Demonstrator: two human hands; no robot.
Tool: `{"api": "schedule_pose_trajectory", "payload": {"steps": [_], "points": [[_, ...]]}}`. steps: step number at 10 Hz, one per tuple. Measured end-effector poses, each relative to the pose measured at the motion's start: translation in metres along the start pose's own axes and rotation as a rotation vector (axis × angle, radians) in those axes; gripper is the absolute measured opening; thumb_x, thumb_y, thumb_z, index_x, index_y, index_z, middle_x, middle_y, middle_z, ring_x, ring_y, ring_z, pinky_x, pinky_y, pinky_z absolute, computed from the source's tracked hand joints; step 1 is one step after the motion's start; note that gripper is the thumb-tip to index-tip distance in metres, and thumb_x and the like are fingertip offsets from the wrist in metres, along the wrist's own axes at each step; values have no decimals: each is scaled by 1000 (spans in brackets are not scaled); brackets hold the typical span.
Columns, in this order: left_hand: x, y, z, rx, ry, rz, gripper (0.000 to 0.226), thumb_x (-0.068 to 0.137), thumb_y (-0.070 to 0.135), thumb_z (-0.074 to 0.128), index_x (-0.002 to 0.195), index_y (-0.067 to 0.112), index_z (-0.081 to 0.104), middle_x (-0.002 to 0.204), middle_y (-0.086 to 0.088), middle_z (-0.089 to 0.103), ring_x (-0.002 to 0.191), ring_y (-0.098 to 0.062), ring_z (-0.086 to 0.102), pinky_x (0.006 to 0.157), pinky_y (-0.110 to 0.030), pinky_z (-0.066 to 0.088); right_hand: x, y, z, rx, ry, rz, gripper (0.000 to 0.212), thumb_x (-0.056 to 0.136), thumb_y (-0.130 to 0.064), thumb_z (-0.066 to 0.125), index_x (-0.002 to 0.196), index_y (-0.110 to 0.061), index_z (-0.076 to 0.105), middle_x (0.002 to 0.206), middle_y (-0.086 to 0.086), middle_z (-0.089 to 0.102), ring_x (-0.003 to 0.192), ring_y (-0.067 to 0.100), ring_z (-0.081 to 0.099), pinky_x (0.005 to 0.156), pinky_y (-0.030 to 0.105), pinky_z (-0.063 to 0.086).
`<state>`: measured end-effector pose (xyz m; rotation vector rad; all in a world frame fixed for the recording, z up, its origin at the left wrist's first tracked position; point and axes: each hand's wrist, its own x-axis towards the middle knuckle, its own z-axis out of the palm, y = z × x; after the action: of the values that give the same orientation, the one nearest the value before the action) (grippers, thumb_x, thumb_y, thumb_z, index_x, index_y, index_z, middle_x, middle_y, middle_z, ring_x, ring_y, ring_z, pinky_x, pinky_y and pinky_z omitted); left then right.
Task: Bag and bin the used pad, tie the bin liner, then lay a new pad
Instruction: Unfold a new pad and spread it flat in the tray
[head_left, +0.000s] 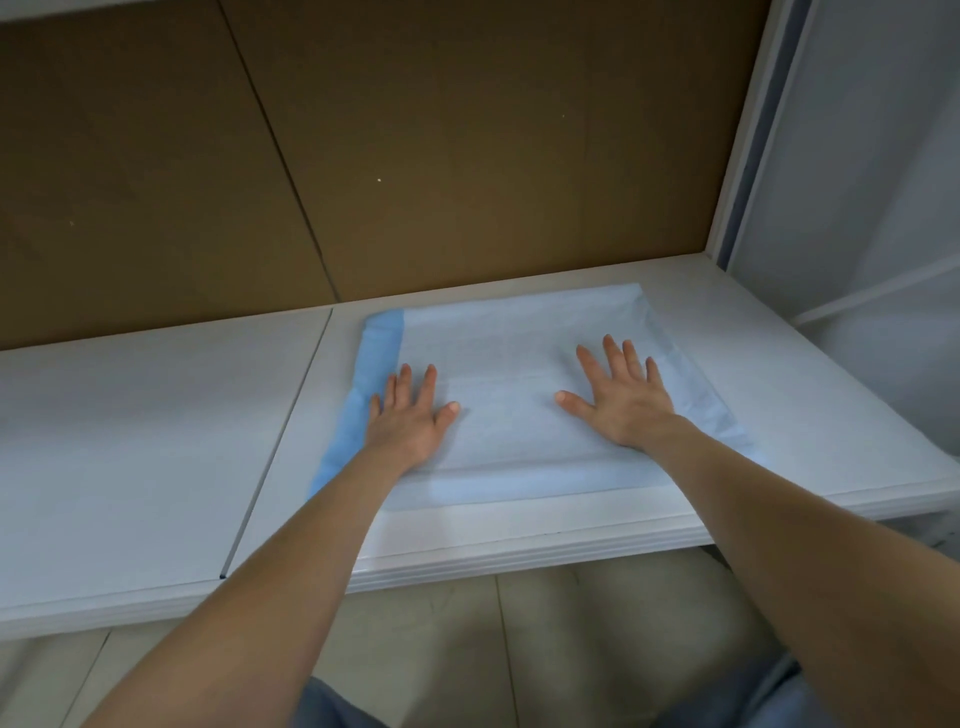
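Observation:
A pale blue pad (509, 358) lies spread flat on the white table (156, 441), with a darker blue strip folded over along its left edge. My left hand (408, 415) rests palm down on the pad's left side, fingers apart. My right hand (621, 395) lies flat on the right side, fingers spread. Neither hand holds anything. No bin or liner is in view.
A brown cardboard wall (363, 145) stands behind the table. A white frame and translucent panel (857, 182) close off the right side. A seam (280, 441) divides the tabletop left of the pad. Tiled floor (545, 649) shows below the front edge.

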<state>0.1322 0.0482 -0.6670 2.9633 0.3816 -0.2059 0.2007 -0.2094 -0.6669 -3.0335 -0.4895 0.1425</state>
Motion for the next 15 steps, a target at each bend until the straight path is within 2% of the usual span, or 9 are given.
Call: {"api": "schedule_pose_trajectory", "payload": {"steps": [4,6,7,10,11,12,13,14,15], "points": [[7,-12,11,12,-67,-7,65,97,57,16,153,29,-5,160,1,-14,148,-16,-12,119,-46,-6,5,8,15,-8,-90,-18,79,87,-75,10,153,-34,-5,161,2,-14,148,24,-14,119,49,-6],[10,-17,10,-42,-57,-6,64,98,57,22,153,31,2,161,4,-10,148,-14,-9,120,-42,-5,5,8,15,9,-84,-21,80,86,-76,10,153,-34,-4,161,1,-13,148,23,-14,119,49,-6],[12,-19,10,-92,-7,-52,64,98,55,27,153,28,8,161,-1,-4,149,-18,-5,120,-39,-1,4,8,15,11,-81,-24,80,86,-76,10,153,-34,-4,161,1,-12,148,23,-14,119,49,-6],[13,-18,11,-55,-16,-97,64,99,54,22,153,26,4,161,-4,-6,149,-21,-5,120,-37,1,4,8,15,22,-87,-21,80,85,-77,11,153,-35,-2,161,0,-11,148,24,-13,119,49,-5],[16,-19,7,-53,41,-112,59,99,51,26,152,25,16,160,-5,8,147,-23,8,118,-36,10,5,7,7,29,-35,-19,76,88,-74,16,152,-34,10,161,1,3,148,25,2,120,45,5],[22,-14,2,50,164,-122,57,99,49,27,149,23,24,156,-7,19,143,-26,19,115,-38,19,14,13,-3,42,76,15,74,91,-69,19,152,-29,13,160,5,7,147,28,10,118,43,13],[37,-10,0,70,137,-67,64,98,54,21,153,25,6,161,0,-1,148,-23,1,119,-41,9,30,15,-6,24,31,16,78,89,-72,18,153,-31,0,161,3,-9,148,29,-9,120,48,0],[54,-4,-3,56,50,-42,65,96,59,17,152,32,-3,161,2,-10,148,-22,-9,120,-46,0,45,12,-5,47,-1,9,81,87,-75,18,153,-32,-2,161,2,-12,147,29,-14,119,49,-4],[67,1,-5,59,11,-49,64,95,62,15,151,38,-4,161,2,-12,148,-22,-11,118,-50,-2,59,5,-4,74,-33,-7,82,86,-77,18,153,-34,-2,161,1,-13,147,29,-16,119,50,-5]]}}
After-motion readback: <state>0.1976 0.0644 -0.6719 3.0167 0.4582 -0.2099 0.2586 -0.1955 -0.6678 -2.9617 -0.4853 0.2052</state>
